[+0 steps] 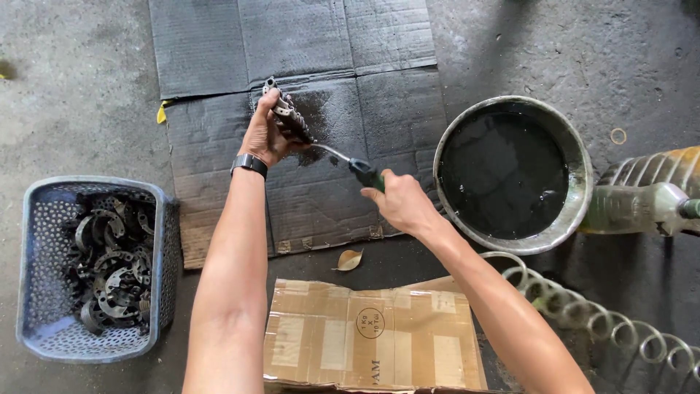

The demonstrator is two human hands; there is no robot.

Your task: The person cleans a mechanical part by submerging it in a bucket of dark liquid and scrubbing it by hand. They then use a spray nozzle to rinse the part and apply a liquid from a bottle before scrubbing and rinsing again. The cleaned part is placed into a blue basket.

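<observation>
My left hand (264,135) grips a dark metal part (289,115), holding it tilted on the oil-soaked dark cardboard (328,44). A black watch sits on that wrist. My right hand (403,202) holds a brush by its green handle (364,173); its metal neck reaches up-left to the part, the bristles hidden against it. A wet patch darkens the cardboard around the part.
A metal basin (576,157) of black liquid stands to the right. A plastic bottle (645,193) lies beside it, with a coiled hose (583,306) below. A grey perforated basket (44,292) of dark metal parts sits left. Brown flattened cardboard (372,339) and a dry leaf (349,259) lie near me.
</observation>
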